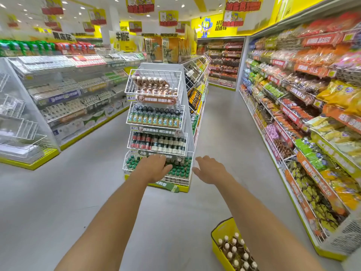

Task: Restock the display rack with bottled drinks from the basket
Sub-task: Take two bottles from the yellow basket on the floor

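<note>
Yellow basket (219,234) — white-capped bottles (233,251), upright

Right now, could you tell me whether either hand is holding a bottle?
No, the left hand and right hand are both open and empty, while the white-capped bottles sit in the yellow plastic basket.

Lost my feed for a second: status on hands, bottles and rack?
Left hand and right hand open, empty, out toward display rack. Bottles in yellow basket on floor, lower right. Nothing blocking.

Premises: retail snack shop. Evidence: stocked aisle shelving (304,106), wire display rack (156,122) of bottled drinks, hanging promotional signs (140,4).
</note>
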`<state>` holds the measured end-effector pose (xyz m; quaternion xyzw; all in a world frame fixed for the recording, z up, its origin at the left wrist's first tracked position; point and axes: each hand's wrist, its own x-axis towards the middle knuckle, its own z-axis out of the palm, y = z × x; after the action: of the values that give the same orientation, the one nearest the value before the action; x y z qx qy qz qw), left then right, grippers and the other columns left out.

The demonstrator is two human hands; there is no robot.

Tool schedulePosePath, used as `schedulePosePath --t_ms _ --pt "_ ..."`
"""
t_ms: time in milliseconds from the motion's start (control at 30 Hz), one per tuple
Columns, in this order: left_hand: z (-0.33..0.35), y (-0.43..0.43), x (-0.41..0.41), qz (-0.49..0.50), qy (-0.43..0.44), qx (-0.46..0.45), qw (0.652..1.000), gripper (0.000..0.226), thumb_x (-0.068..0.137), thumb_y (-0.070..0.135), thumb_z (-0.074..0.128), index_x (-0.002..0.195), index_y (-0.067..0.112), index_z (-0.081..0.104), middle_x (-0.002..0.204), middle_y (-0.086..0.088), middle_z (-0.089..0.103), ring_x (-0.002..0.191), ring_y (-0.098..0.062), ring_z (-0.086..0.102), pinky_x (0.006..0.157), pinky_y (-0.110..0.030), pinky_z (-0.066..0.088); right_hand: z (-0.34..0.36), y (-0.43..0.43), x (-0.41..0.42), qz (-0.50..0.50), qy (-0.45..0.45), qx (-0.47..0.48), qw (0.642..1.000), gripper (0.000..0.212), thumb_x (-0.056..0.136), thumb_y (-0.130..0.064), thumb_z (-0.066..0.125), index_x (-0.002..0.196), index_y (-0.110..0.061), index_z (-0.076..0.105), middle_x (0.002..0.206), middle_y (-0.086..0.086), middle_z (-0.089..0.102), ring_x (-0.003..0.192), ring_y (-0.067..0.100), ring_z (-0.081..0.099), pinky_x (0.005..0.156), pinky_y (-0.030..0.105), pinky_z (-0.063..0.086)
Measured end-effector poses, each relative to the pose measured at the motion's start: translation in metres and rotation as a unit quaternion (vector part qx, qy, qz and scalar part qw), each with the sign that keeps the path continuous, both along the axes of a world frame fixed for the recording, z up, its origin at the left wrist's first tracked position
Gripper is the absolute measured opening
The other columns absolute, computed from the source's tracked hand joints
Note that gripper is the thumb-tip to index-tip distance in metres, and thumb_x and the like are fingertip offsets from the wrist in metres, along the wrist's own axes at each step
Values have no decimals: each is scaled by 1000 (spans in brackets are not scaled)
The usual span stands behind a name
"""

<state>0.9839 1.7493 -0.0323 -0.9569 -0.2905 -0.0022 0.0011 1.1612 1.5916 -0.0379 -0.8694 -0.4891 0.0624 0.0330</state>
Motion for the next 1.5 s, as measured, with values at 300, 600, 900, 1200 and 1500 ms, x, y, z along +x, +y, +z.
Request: schedulePosePath --t_ms 300,600,900,1200,1500 --pt "6 72 213 -85 27 -1 996 52 104 55 33 121 12 54 121 -12 62 106 -31 60 93 -48 52 -25 46 198 -102 26 -4 994 57 107 -49 39 153 -16 39 152 13 46 136 37 48 105 49 46" --pt "2 34 431 -227 28 4 973 55 104 55 33 132 12 53 132 -13 58 123 -35 56 100 -48 45 -23 -22 348 -233 13 0 972 56 108 -50 40 152 -16 41 146 13 50 132 36 53 104 49 49" --pt "-73 -102 559 -444 74 -68 890 54 104 55 32 130 13 53 129 -11 58 121 -34 56 97 -47 45 -77 -164 385 -424 72 -48 901 52 106 -49 46 143 -14 49 137 13 58 121 35 61 94 47 55" --pt "-130 -101 641 -493 99 -124 856 58 103 57 30 136 14 51 133 -10 58 125 -32 54 101 -50 47 -127 -156 415 -542 124 -57 829 51 104 -42 46 146 -13 47 143 16 54 128 40 56 97 49 50" --pt "-284 -42 652 -419 253 -137 861 60 104 56 28 139 13 49 137 -12 55 128 -33 52 105 -49 45 -277 -128 441 -506 248 -111 819 54 108 -41 41 155 -13 38 155 16 45 142 37 45 115 49 40"
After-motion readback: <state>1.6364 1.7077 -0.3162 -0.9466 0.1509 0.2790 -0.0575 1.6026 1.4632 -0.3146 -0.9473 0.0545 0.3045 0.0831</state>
